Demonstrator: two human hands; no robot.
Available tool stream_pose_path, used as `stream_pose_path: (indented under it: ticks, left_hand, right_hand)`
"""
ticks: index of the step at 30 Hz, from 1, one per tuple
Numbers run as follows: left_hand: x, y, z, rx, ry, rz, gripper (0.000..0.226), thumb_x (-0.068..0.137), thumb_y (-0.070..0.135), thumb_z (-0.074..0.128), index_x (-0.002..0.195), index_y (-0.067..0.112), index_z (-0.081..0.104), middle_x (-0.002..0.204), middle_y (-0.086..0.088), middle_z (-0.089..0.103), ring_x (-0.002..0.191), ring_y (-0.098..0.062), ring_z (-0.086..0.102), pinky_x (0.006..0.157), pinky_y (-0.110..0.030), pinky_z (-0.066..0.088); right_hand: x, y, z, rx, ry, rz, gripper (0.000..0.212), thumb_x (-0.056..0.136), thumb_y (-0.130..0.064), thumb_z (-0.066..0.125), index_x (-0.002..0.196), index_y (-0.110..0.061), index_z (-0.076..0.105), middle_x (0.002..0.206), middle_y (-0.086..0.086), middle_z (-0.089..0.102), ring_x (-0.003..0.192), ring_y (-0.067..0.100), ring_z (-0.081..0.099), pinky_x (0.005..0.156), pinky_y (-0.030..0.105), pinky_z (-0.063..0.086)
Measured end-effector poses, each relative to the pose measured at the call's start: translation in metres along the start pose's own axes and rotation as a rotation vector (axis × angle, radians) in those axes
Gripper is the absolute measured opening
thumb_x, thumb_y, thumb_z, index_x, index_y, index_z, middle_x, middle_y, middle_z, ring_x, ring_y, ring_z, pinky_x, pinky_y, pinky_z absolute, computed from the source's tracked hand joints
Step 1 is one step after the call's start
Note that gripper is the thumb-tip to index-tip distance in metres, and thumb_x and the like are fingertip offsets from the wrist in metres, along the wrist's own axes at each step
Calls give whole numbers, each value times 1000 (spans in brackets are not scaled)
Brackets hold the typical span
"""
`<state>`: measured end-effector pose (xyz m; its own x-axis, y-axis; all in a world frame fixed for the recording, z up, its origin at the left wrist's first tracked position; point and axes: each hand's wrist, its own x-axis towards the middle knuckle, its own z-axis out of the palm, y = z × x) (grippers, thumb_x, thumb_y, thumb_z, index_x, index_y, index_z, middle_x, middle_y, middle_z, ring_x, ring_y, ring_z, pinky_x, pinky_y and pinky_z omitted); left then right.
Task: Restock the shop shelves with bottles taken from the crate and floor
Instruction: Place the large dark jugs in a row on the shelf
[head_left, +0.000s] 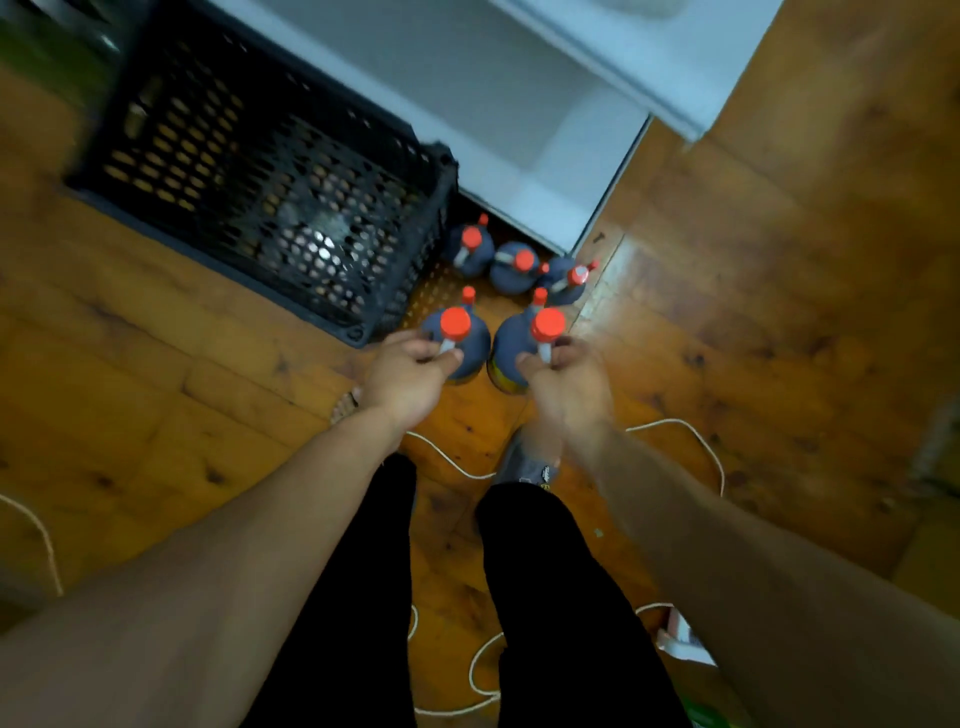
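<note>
On the wooden floor (218, 415), just right of the black crate (270, 171) and near the foot of the white shelf unit (545, 171), stand five dark bottles with red caps, all upright with their long axes vertical and caps pointing up toward the camera. Both hands are curled closed, each gripping a handle at a bottle's neck: the left hand (410, 376) holds the near left bottle (457, 338), the right hand (563, 379) the near right bottle (524, 348). Whether these two are lifted or touching the floor cannot be told. Three more bottles (514, 267) stand in a row farther off, untouched, between the crate's corner and the shelf base. A white cord (452, 462) trails across the floor near the person's black trouser legs (363, 597).
</note>
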<state>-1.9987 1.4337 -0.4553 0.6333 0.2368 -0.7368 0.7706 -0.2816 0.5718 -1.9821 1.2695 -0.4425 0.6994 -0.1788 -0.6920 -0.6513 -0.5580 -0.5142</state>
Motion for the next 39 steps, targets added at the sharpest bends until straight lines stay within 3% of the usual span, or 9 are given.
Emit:
stream_pose_path:
  ticks: [6, 11, 14, 19, 23, 28, 30, 35, 39]
  left_hand:
    - [-83, 91, -95, -77, 15, 135, 31, 91, 33, 63, 106, 7, 73, 146, 1, 45, 128, -22, 47, 107, -41, 39]
    - [-143, 165, -177, -199, 60, 245, 27, 90, 24, 66, 105, 2, 72, 135, 1, 55, 118, -14, 53, 85, -11, 41]
    - [-169, 203, -223, -287, 69, 273, 27, 86, 25, 70, 105, 7, 71, 121, -4, 65, 109, -22, 62, 92, -33, 51]
    - [-209, 271, -294, -315, 85, 373, 36, 86, 28, 69, 112, 3, 69, 123, -14, 65, 108, -29, 64, 94, -44, 51]
    - [-246, 319, -337, -324, 139, 455, 19, 87, 21, 68, 74, 7, 64, 87, -19, 65, 80, -23, 59, 72, -35, 47]
    - [-283, 383, -374, -363, 164, 534, 11, 87, 12, 63, 78, 11, 57, 72, -7, 57, 56, -12, 57, 50, -23, 49]
    - [-292, 407, -387, -362, 172, 556, 4, 87, 14, 62, 84, 12, 59, 73, -7, 57, 54, -11, 57, 45, -20, 49]
    - [-302, 470, -408, -348, 209, 631, 8, 88, 16, 59, 81, 13, 59, 74, -3, 56, 72, -15, 56, 74, -39, 54]
    - [-286, 512, -407, -414, 249, 652, 11, 88, 15, 59, 97, 11, 62, 88, -1, 61, 83, -14, 58, 65, -34, 53]
  right_hand:
    - [-90, -119, -48, 35, 85, -152, 32, 74, -36, 71, 52, -24, 51, 93, 13, 57, 83, 31, 56, 73, 39, 47]
    - [-158, -214, -81, 91, 176, -268, 39, 78, -30, 73, 53, -19, 45, 70, 6, 50, 63, 21, 48, 58, 29, 36]
    - [-198, -270, -99, 125, 227, -356, 42, 81, -27, 72, 53, -20, 42, 55, -2, 45, 53, 13, 43, 51, 27, 31]
    - [-248, -345, -129, 165, 271, -487, 48, 83, -28, 71, 54, -19, 34, 54, 0, 36, 54, 18, 38, 51, 30, 25]
    - [-281, -398, -156, 145, 380, -603, 53, 80, -32, 74, 48, -19, 34, 49, -1, 36, 52, 17, 39, 49, 30, 26]
    - [-300, -457, -199, 173, 437, -702, 45, 76, -39, 75, 49, -19, 45, 53, -2, 45, 63, 21, 49, 58, 34, 36]
    - [-301, -477, -217, 202, 446, -735, 44, 76, -39, 75, 50, -20, 45, 54, -4, 46, 64, 20, 50, 59, 34, 37]
    - [-283, -522, -261, 304, 463, -800, 41, 69, -44, 77, 56, -18, 48, 62, 1, 54, 71, 24, 56, 70, 45, 50]
    - [-255, -551, -286, 354, 497, -815, 33, 72, -40, 77, 60, -16, 57, 69, 0, 62, 76, 21, 62, 69, 41, 50]
